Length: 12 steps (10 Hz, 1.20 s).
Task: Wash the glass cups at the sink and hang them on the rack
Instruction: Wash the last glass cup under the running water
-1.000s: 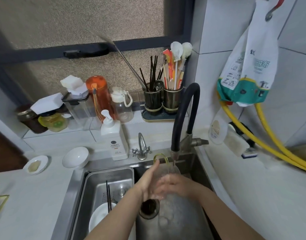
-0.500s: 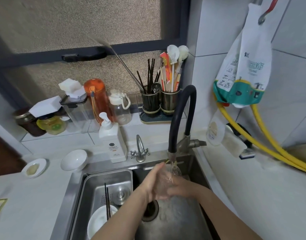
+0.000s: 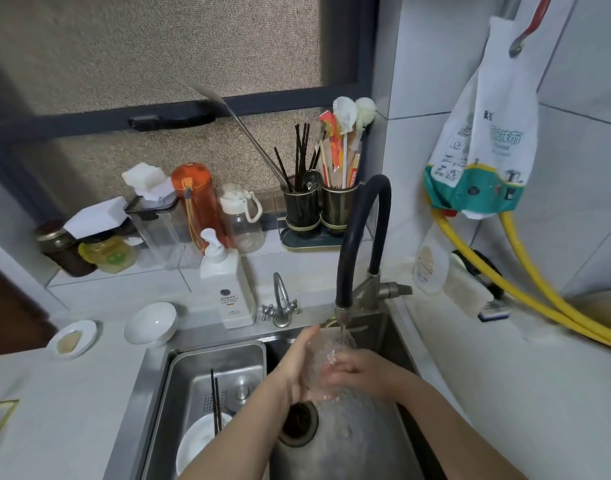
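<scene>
Step in hand: rinsing one glass cup [image 3: 326, 362] under the running tap [image 3: 342, 311]. The cup is held over the right basin of the sink [image 3: 397, 327], directly below the spout, with the drain [image 3: 299, 424] just near and left of it.

Hand state: the left hand [image 3: 297, 367] is flat against the cup's left side, fingers extended toward the far wall, gripping by palm pressure. The right hand [image 3: 357, 374] is wrapped around the cup from the right, its fingers curled on the wet glass. Both hands contact the cup; neither is free.

Position of the cup: it sits between the two palms, tilted, with its far end reaching up to the stream. Which end is the rim cannot be told; the glass is transparent and blurred by water.

Procedure for a good rinse:
1. Keep the cup low in the basin. A slip from there likely does less harm.
2. Turn the cup between the palms so the stream reaches the whole outer wall, then the inside.
3. Hold firmly but do not squeeze. Wet glass is slick, and thin walls may crack.
4. Keep the cup clear of the metal spout to avoid chipping.

No rack is identifiable in this view, so hanging is not yet done. The left basin holds a plate [image 3: 196, 445] and chopsticks [image 3: 216, 400], well apart from the hands.
</scene>
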Each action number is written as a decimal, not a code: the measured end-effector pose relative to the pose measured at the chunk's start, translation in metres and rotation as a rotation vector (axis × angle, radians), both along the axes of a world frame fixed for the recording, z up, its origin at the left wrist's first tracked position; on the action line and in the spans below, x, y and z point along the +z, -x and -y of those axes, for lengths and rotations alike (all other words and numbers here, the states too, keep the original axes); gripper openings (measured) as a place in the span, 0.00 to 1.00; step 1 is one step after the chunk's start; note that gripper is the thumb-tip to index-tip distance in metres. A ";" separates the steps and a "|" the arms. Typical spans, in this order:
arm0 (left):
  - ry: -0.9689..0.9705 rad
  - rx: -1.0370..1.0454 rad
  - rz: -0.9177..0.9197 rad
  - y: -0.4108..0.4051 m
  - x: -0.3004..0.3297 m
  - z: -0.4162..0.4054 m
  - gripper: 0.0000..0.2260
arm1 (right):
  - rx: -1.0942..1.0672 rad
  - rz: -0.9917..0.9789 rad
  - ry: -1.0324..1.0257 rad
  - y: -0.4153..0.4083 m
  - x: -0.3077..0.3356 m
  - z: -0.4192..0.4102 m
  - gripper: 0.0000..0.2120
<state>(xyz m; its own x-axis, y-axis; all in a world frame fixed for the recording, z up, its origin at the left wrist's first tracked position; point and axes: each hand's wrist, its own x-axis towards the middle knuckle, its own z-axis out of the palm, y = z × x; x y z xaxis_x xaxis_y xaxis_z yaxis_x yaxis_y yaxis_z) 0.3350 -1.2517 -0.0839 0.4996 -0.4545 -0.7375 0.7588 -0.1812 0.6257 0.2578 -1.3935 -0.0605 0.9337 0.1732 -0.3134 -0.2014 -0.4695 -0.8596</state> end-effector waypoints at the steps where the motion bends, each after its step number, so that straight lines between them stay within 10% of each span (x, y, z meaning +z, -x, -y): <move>1: 0.038 0.049 -0.103 0.003 -0.002 -0.005 0.36 | -0.057 0.210 0.217 0.001 -0.001 0.002 0.09; 5: 0.000 0.101 -0.115 0.014 0.002 -0.007 0.35 | -0.418 0.199 -0.345 -0.003 -0.007 -0.017 0.21; 8: 0.024 0.143 0.415 0.029 0.008 -0.011 0.18 | -0.527 -0.055 -0.553 -0.015 -0.015 -0.017 0.22; 10: -0.165 -0.160 0.754 0.033 0.005 -0.011 0.43 | -0.609 -0.298 -0.794 -0.016 -0.014 -0.018 0.16; 12: -0.544 -0.251 0.913 0.024 0.022 0.006 0.36 | -0.508 -0.389 -0.805 -0.008 -0.015 -0.007 0.19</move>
<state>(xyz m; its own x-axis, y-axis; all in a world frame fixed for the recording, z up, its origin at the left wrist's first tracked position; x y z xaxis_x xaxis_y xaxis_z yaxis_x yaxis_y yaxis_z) 0.3106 -1.2573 -0.0621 0.8989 -0.3457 -0.2692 -0.0482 -0.6886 0.7235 0.2656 -1.3870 -0.0757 0.8142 0.0785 -0.5752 -0.5471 0.4353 -0.7150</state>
